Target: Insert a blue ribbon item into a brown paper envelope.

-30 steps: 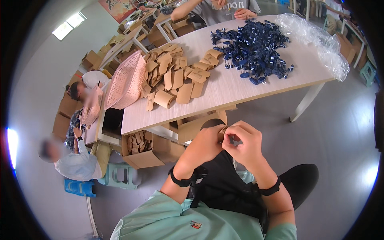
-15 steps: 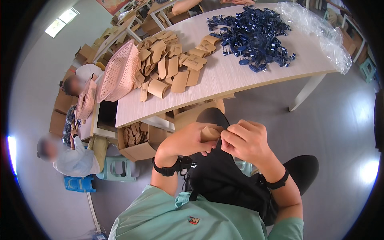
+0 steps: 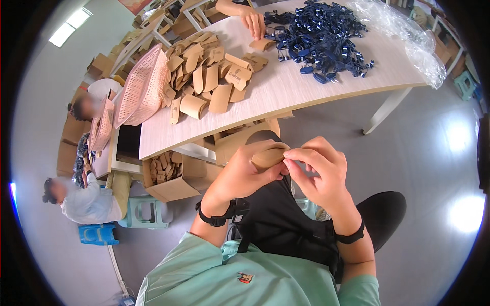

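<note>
Above my lap, my left hand [image 3: 255,166] wraps round a brown cardboard pillow box [image 3: 268,158]. My right hand [image 3: 317,168] pinches the box's right end between thumb and fingertips. What the far side of the box looks like is hidden by my fingers. Beyond my hands, on the table, lies a heap of similar brown pillow boxes [image 3: 206,74]. Right of it is a pile of dark blue cables with plugs [image 3: 326,41]. Across the table, a co-worker's hand [image 3: 253,24] touches a pillow box [image 3: 262,44] beside the cables.
A pink basket [image 3: 144,84] stands at the left of the pale table [image 3: 286,97]. Clear plastic bags [image 3: 403,35] lie at its right end. Below is a carton [image 3: 176,188] with brown boxes in it. Two people sit at the left near a pale green stool [image 3: 145,213].
My right hand's fingers have opened out from a curled grip to a pinch at the box end. More of the box shows. A co-worker's hand has reached down to a pillow box.
</note>
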